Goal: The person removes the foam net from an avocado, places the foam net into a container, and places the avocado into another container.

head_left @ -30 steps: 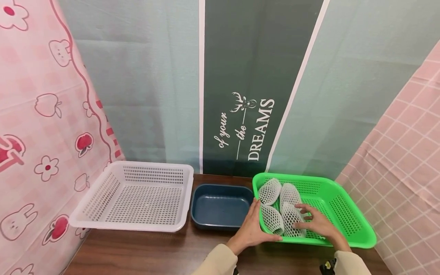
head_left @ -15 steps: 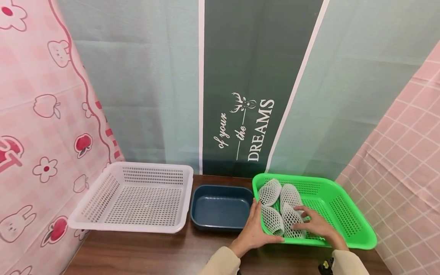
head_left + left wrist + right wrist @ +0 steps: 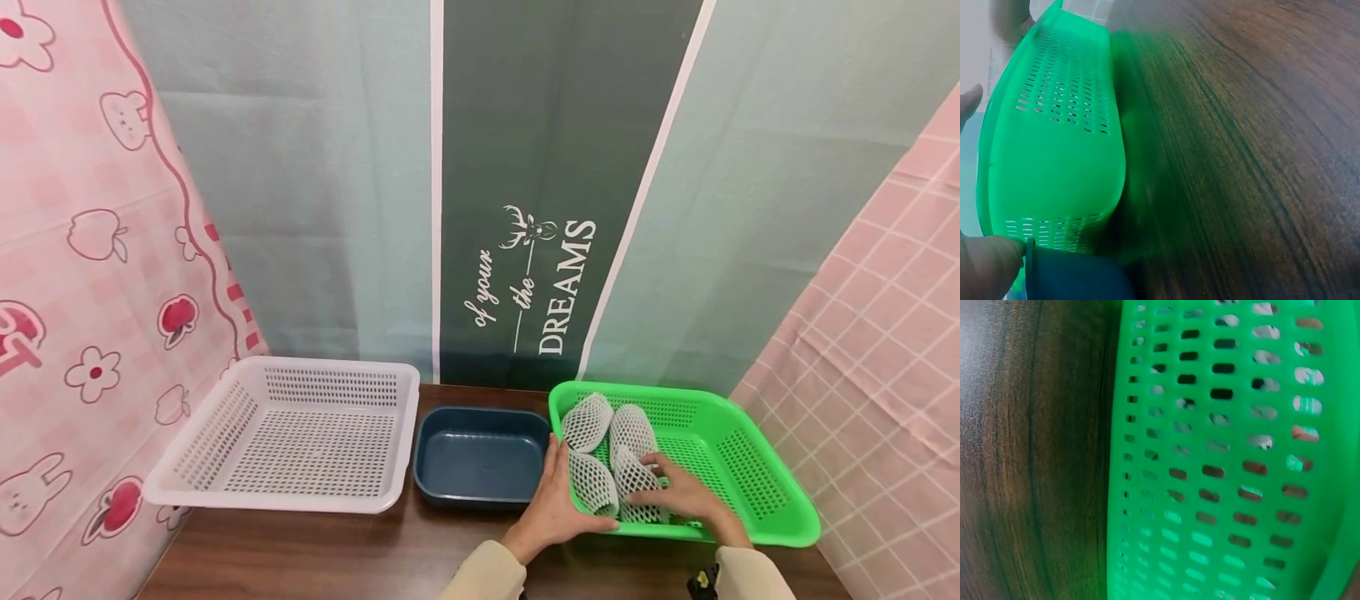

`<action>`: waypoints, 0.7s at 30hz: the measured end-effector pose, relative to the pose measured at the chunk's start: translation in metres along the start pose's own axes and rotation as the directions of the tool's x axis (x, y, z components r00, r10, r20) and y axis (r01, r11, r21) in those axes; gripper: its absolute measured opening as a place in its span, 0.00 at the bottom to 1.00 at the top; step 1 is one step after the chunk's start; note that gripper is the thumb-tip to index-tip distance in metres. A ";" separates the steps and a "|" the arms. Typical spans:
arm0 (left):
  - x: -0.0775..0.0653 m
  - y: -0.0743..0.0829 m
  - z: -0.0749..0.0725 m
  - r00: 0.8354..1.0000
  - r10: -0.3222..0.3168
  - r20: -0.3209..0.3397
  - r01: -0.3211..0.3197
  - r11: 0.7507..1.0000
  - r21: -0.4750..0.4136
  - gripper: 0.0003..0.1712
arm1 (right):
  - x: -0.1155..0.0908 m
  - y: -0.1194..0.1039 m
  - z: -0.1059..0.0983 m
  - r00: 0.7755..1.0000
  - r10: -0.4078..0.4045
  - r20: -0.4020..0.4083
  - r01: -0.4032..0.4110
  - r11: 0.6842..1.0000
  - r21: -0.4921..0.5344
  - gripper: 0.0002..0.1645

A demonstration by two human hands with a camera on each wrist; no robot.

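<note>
Right fingers [image 3: 663,467] gripping netting [image 3: 632,477], green basket [image 3: 777,493], "of your the DREAMS" cloth [image 3: 562,125]

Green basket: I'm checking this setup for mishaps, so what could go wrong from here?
The right hand holds a mesh sleeve close among others, so lifting it might drag one along. The left hand is at the corner of the green basket, beside the blue tray; a push there might shift both.

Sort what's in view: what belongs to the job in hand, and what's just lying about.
Likely in the job:
green basket
four white nets inside it
left hand, at the basket's rim
right hand, on one net

Seemingly just about:
blue tub
white basket
hanging cloths
</note>
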State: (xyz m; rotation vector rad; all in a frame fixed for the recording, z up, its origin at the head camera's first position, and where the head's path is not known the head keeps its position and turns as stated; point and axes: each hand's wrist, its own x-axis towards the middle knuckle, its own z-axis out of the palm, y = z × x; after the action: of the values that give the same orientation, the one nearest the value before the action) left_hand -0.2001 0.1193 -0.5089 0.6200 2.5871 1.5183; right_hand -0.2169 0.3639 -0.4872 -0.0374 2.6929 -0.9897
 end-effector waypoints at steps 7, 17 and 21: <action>0.001 0.001 0.000 1.000 -0.012 0.007 0.013 1.000 -0.008 0.70 | 0.005 -0.006 0.006 0.999 -0.029 -0.020 0.027 0.996 -0.082 0.46; 0.000 0.001 0.002 1.000 -0.003 0.004 0.003 1.000 -0.003 0.69 | 0.010 0.001 0.011 0.998 -0.015 -0.053 0.012 0.998 -0.061 0.45; 0.001 0.001 0.002 1.000 -0.011 0.014 0.011 1.000 -0.005 0.70 | 0.010 0.002 0.011 0.998 -0.021 -0.051 0.020 0.999 -0.026 0.43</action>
State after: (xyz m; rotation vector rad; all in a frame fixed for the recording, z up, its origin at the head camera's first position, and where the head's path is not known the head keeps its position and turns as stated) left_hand -0.1998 0.1219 -0.5086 0.6124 2.5713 1.5122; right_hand -0.2236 0.3573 -0.4985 -0.0452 2.7573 -0.9746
